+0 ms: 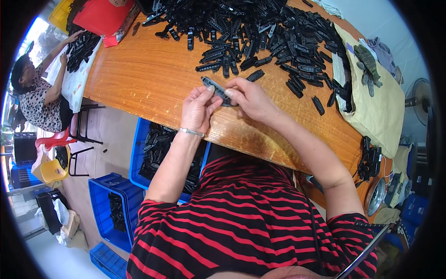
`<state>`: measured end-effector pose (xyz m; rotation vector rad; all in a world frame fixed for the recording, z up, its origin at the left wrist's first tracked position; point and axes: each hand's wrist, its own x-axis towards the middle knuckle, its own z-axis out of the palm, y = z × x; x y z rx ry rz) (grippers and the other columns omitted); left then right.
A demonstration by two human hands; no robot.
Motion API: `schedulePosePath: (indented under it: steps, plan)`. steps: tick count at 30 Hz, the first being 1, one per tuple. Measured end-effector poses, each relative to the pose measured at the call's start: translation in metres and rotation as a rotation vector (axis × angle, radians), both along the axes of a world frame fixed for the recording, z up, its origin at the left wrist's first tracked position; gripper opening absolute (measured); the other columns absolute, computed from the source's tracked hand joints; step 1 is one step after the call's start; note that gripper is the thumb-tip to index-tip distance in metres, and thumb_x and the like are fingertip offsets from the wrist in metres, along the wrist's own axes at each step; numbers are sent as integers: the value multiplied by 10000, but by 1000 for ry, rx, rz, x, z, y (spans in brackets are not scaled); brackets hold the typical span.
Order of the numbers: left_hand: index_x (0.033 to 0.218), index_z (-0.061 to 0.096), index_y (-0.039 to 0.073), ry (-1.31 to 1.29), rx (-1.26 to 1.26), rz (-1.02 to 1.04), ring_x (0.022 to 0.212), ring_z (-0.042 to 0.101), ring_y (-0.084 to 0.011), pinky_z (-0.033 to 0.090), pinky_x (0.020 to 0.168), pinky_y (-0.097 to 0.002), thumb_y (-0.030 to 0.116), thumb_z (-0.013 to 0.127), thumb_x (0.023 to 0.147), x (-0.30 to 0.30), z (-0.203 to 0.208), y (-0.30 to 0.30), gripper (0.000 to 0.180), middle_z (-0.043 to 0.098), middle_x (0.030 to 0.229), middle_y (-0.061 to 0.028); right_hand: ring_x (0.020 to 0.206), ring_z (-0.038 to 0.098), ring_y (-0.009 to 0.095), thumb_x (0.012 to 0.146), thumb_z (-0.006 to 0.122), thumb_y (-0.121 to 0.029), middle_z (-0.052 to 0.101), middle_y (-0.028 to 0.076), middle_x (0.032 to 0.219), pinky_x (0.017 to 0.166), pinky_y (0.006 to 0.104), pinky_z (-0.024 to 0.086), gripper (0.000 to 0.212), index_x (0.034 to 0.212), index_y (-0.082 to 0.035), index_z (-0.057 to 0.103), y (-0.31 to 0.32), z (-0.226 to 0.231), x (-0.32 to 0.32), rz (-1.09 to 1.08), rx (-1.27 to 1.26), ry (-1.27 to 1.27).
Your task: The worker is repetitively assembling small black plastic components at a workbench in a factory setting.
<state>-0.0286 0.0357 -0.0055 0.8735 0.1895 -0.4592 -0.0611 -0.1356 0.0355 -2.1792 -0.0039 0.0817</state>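
Observation:
Between my two hands, above the near edge of the wooden table [153, 76], is a small, long black plastic part [216, 91] with a greyish face. My left hand [200, 104] pinches it between thumb and fingers near its left end. The fingers of my right hand [248, 98] close on its right end, partly hiding it. Just beyond my hands, a single similar black part [255, 76] lies on the wood. A large heap of the same black plastic parts [232, 35] covers the far side of the table.
A cream cloth sack [378, 111] with grey gloves [368, 67] on it stands at the right. Blue crates [109, 181] holding black parts sit below the table at left. Another person [42, 93] works at the far left beside a red bag [104, 18].

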Motion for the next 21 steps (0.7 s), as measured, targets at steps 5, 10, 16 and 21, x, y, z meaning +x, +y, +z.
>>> schedulePosePath:
  steps: [5,10,16,21]
  plan:
    - [981,558,18,-69,79,-103,730,673,-159,578,645,-234,98,646,910,3,25,-6,138,657,839,-91,510,568,74,956,571,-117,609,29,716,460,212,454,130,987,7,595,-8,-5,6,-35,381,118]
    - [988,589,0,-256,428,-213,627,618,-97,503,541,-200,77,665,896,15,11,10,141,642,781,-52,489,558,98,944,581,-129,582,30,665,427,254,456,148,894,9,603,-21,-13,4,21,411,262]
    - [896,627,-18,-378,740,-223,583,568,-79,452,514,-208,73,692,859,9,2,0,118,608,677,-16,481,545,112,935,610,-143,568,40,655,413,261,445,183,873,18,551,-17,-22,-1,-85,441,391]
    - [841,644,-20,-446,849,-190,583,554,-79,456,528,-239,77,709,836,11,0,-5,117,620,684,-23,479,548,112,926,626,-152,574,45,661,412,263,448,192,878,11,535,-19,-25,1,-74,388,364]
